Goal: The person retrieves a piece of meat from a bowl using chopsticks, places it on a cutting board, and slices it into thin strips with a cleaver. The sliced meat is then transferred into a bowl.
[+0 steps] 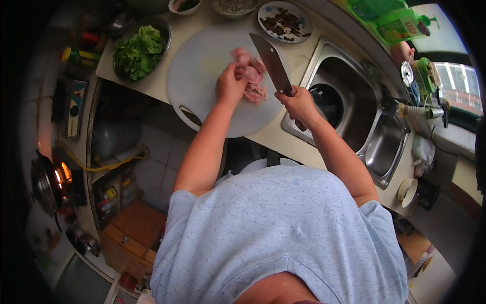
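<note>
Pieces of raw pink meat [254,76] lie on a round white plastic cutting board [201,76]. My left hand [231,84] is at the left edge of the meat, its fingertips pinching a piece. In my right hand [299,104] is the handle of a cleaver [272,62]; its broad blade points up and to the left, just right of the meat. Whether the blade touches the board cannot be told. The board reaches past the counter's front edge, and its handle slot shows at the lower left.
A metal bowl of lettuce [138,53] stands left of the board. Behind are a plate of brown pieces [284,21] and a bowl with pale contents [235,5]. A steel double sink [357,95] is at right. At far left, flames burn beside a pan [46,184].
</note>
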Motion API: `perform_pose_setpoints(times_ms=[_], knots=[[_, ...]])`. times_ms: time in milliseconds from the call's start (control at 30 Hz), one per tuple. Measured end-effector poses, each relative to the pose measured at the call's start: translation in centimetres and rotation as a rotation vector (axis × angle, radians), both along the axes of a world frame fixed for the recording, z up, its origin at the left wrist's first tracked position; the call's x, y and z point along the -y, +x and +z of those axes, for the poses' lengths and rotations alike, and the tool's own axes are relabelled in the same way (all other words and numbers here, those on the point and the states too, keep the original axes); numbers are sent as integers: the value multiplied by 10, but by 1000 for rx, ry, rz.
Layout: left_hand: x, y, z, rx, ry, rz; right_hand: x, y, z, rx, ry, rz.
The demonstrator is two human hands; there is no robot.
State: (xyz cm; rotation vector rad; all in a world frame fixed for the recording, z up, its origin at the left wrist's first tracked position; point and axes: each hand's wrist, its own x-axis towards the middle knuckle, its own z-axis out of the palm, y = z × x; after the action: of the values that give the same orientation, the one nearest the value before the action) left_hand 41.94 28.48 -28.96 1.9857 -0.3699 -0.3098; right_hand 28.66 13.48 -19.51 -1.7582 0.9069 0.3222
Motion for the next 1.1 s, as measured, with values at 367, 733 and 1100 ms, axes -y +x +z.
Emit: perform_pose_setpoints(times_ms=[367,733,1100], knots=[[-94,3,43,319,-117,57,-30,-22,-28,-187,111,352],[-118,-55,6,444,130,-117,-22,-24,-44,-88,-218,467],[-94,-39,11,580,176,-308,-45,-15,-17,-116,-386,596]])
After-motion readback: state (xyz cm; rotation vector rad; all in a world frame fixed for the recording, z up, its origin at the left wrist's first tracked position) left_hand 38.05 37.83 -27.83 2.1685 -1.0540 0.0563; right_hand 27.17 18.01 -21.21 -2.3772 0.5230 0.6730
